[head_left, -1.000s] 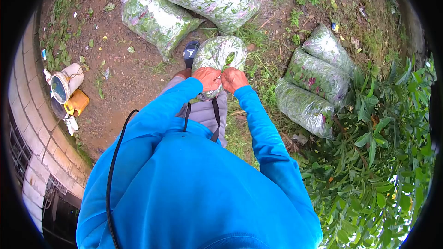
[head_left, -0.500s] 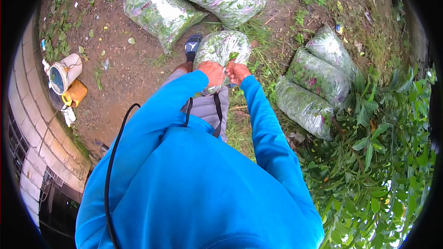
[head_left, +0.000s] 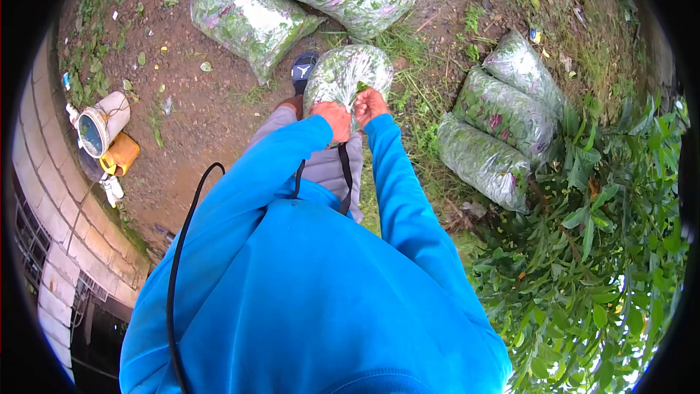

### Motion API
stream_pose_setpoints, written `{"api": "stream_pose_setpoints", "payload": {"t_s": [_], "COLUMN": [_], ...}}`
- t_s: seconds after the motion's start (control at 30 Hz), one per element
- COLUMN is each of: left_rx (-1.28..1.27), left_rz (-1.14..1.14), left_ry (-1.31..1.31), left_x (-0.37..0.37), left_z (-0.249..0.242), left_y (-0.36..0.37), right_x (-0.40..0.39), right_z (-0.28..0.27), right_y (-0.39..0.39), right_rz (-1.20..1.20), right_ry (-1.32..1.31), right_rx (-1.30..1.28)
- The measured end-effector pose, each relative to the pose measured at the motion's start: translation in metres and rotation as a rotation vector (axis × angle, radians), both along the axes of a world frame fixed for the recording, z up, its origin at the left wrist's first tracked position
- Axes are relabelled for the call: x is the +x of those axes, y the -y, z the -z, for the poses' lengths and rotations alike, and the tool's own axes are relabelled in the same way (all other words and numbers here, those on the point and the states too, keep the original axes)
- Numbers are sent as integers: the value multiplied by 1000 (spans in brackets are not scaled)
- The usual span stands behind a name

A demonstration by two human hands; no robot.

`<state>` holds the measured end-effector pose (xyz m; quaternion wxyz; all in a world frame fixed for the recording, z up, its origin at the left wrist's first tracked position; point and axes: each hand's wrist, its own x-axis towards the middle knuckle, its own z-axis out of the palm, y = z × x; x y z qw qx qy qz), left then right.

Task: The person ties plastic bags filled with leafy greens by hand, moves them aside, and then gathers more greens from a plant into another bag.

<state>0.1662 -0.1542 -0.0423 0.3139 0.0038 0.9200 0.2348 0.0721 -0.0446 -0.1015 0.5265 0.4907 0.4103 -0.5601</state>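
Observation:
A clear plastic bag [head_left: 332, 76] stuffed with green leaves stands at my feet, its mouth bunched together on the side toward me. My left hand [head_left: 335, 120] is closed around the gathered plastic at the bag's neck. Right beside it, my right hand [head_left: 370, 105] pinches the plastic of the same bag, fingers curled in. Some green leaf shows at the bag's neck between the two hands. The exact fold under my fingers is hidden.
Two large leaf-filled bags [head_left: 251, 18] lie ahead on the dirt, and three more [head_left: 503, 109] lie at the right. A white bucket [head_left: 102, 124] and a yellow jerrycan [head_left: 120, 153] are at the left by a paved edge [head_left: 55, 175]. Leafy branches [head_left: 583, 248] fill the lower right.
My right hand and forearm have shifted slightly left and up, closer to my left hand at the bag's neck. The left hand has barely moved and keeps its hold.

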Motion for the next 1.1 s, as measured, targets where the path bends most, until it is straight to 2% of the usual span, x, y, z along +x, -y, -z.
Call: {"api": "stream_pose_setpoints", "payload": {"t_s": [0.13,0.2,0.3,0.33,0.37,0.4,0.47,0.5,0.53,0.57,0.6,0.67,0.7,0.73,0.77,0.8,0.83,0.87,0.93,0.97,1.0,1.03,1.1], "left_rx": [22,66,157,149,280,413,322,247,171,241,314,247,222,239,249,206,196,189,262,231,199,246,289], "left_rz": [5,-34,-95,-82,-149,-216,-376,-353,-335,-696,-1059,-1405,-1459,-1454,-1442,-1483,-1427,-1355,-1490,-1504,-1510,-1505,-1482], "left_ry": [39,81,168,152,117,82,219,121,22,169,316,468,407,343,295,267,123,1,103,226,329,297,297], "left_x": [0,-1,-6,-2,7,16,32,58,81,91,106,131,135,146,165,185,202,223,266,286,298,320,357], "left_z": [2,0,-17,-16,-11,-8,-12,25,62,49,31,29,12,-13,-34,-47,-56,-60,-68,-72,-75,-70,-72], "left_y": [5,7,23,30,39,49,69,81,91,99,105,121,123,117,107,99,91,79,57,42,34,25,10], "right_x": [6,8,9,7,3,1,3,4,4,2,4,-13,-16,-14,-7,-8,-8,-3,1,14,31,46,66], "right_z": [4,5,-26,-45,-52,-51,-40,-35,-32,-32,-35,-34,-22,-4,-9,25,59,49,17,-21,-14,-5,7], "right_y": [1,-5,-7,-15,-28,-45,-89,-108,-126,-142,-155,-161,-160,-150,-133,-132,-130,-118,-103,-87,-70,-53,-29], "right_rz": [90,221,287,234,244,147,-38,-36,-228,-422,-428,-405,-418,-457,-576,-675,-755,-755,-816,-717,-793,-863,-812], "right_ry": [-19,-57,-210,-265,-282,-260,-280,-300,-336,-371,-393,-482,-414,-432,-618,-778,-936,-929,-1043,-1043,-1051,-1061,-972], "right_rx": [-48,-143,-101,-147,-155,-173,-212,-223,-74,77,60,244,131,144,280,367,466,429,385,335,366,401,76]}}
